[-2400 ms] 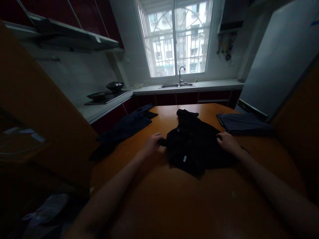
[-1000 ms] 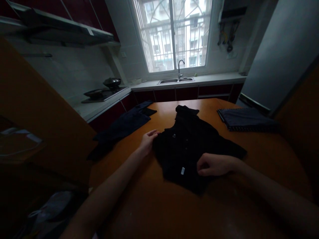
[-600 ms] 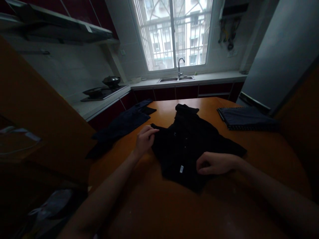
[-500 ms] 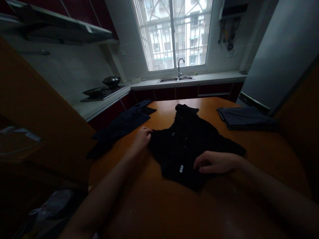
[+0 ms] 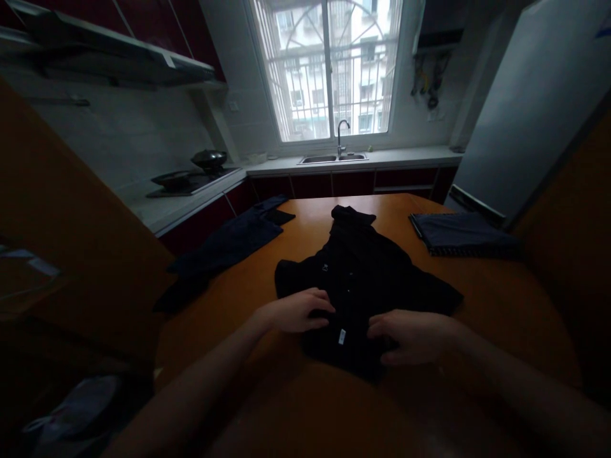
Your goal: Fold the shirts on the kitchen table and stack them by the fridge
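Observation:
A black short-sleeved shirt (image 5: 367, 280) lies spread on the orange wooden table (image 5: 501, 299), collar pointing away from me, a small white tag near its lower hem. My left hand (image 5: 298, 312) rests on the shirt's lower left part, fingers stretched over the cloth. My right hand (image 5: 413, 334) lies flat on the lower right part beside the tag, fingers pointing left. Both hands press on the fabric; neither grips it.
A dark blue garment (image 5: 224, 245) hangs over the table's far left edge. A folded grey-blue cloth (image 5: 461, 232) lies at the far right. Behind are a counter with a sink (image 5: 334, 158), a stove with pans (image 5: 191, 178) and a grey fridge (image 5: 529, 108).
My left hand left the shirt's left sleeve and came down to the lower hem. The left sleeve now lies spread flat. My right hand stayed on the lower right of the shirt.

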`<state>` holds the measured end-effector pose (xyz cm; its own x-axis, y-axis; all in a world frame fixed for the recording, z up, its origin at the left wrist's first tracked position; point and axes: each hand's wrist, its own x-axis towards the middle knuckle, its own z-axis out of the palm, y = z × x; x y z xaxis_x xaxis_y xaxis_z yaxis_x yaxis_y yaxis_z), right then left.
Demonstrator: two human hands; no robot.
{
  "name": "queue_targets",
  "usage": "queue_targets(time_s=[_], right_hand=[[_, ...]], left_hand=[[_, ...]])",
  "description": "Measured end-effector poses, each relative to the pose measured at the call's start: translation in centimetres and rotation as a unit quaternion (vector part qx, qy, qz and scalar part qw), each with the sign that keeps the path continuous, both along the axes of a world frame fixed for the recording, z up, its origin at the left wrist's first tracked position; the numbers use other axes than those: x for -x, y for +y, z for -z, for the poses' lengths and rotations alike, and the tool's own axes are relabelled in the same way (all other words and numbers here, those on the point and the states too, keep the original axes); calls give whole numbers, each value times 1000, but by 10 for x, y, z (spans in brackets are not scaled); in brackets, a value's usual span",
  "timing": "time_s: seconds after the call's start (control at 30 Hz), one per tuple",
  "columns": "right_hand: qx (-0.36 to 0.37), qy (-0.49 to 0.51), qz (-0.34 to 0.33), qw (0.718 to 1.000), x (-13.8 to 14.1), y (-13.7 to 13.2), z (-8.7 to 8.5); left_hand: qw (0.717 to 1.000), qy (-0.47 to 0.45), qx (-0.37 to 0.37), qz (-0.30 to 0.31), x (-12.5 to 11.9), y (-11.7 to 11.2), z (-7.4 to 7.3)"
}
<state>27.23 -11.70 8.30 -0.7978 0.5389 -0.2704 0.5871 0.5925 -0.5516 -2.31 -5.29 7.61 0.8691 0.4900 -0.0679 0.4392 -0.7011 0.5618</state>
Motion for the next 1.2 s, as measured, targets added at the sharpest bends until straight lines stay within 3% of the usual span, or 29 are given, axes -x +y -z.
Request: queue_targets(time_s=[0.13, 0.23, 0.3, 0.37, 0.43, 0.5, 0.53, 0.6, 0.67, 0.77, 0.93, 1.07, 1.2], right_hand=[[162, -27, -76, 983, 0, -6, -6], [254, -3, -97, 962, -5, 9, -15], [183, 40, -46, 981, -5, 35, -22], [9, 72, 49, 996, 1, 75, -26], [-160, 60, 167, 971, 16, 121, -24], [-253, 37, 250, 934, 37, 164, -17], [-271, 25, 281, 920, 48, 183, -12], [-269, 8, 344, 900, 68, 215, -1], [-248, 10, 397, 884, 84, 239, 9], [-216, 25, 451, 866, 90, 268, 16], [-227, 104, 545, 800, 47, 306, -3], [-247, 159, 614, 732, -21, 320, -22], [-197, 293, 683, 639, -90, 311, -23]], left_hand=[[996, 72, 34, 32, -1, -18, -9], [977, 124, 150, 88, 0, -32, -24], [939, 137, 286, 129, 2, -29, -36], [917, 100, 367, 121, 5, -10, -47], [942, 23, 332, 34, 7, 26, -48], [971, -36, 214, -101, 7, 71, -39], [971, -43, 152, -177, 6, 94, -32], [940, -42, 64, -333, 4, 136, -15], [918, -44, 25, -393, 1, 168, 0], [909, -52, 3, -413, -3, 200, 16], [909, -60, 0, -413, -18, 240, 34], [915, -67, 7, -398, -46, 274, 46], [928, -69, 18, -365, -88, 293, 48]])
